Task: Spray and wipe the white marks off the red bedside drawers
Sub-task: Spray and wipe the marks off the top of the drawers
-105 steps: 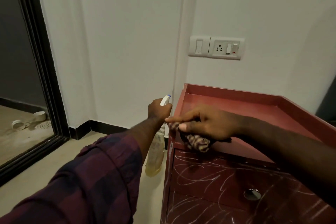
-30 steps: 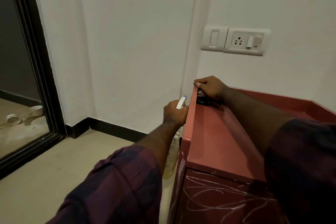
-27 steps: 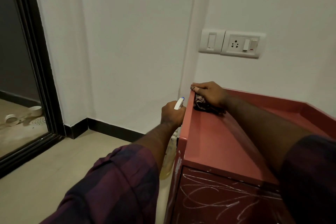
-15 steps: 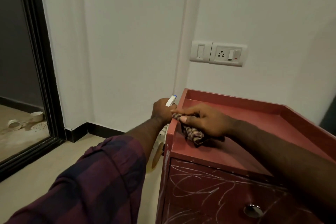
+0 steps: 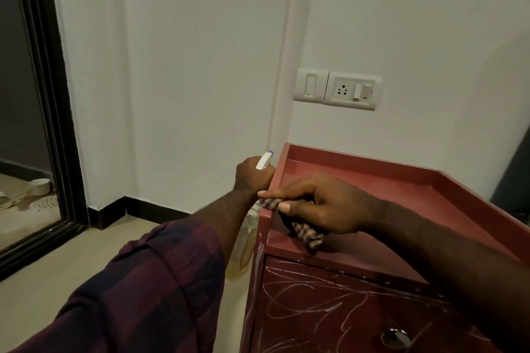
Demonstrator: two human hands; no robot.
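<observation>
Nearest the camera, a left sleeve (image 5: 129, 295) in a dark maroon check reaches forward from the lower left. At lower right is the front of the red bedside drawers (image 5: 401, 195), scrawled with looping white marks (image 5: 309, 304). A round metal knob (image 5: 395, 337) sits on the drawer front near the bottom edge.

Above the drawer front, the right hand (image 5: 321, 206) rests at the front left corner of the cabinet top. Its forefinger lies straight along the raised left rim, and its thumb and curled fingers pinch a checked cloth (image 5: 307, 233). The cloth drapes over that rim. Its long axis runs from the rim at upper left down to the lower right, where its loose end lies on the red top.

Just beside the cabinet's left side, the left hand (image 5: 252, 175) is wrapped round the neck of a spray bottle (image 5: 243, 252). The bottle is roughly upright, its pale yellowish body hanging below the fist close to the cabinet's side. Its white nozzle (image 5: 264, 159), tipped with blue, points up and to the right, toward the wall corner.

Beyond, the cabinet top is a shallow tray with raised edges, set against a white wall. A white switch and socket plate (image 5: 338, 89) is mounted above it. Far left, a black door frame (image 5: 48, 94) opens onto another floor, where a white cup (image 5: 41, 186) stands.
</observation>
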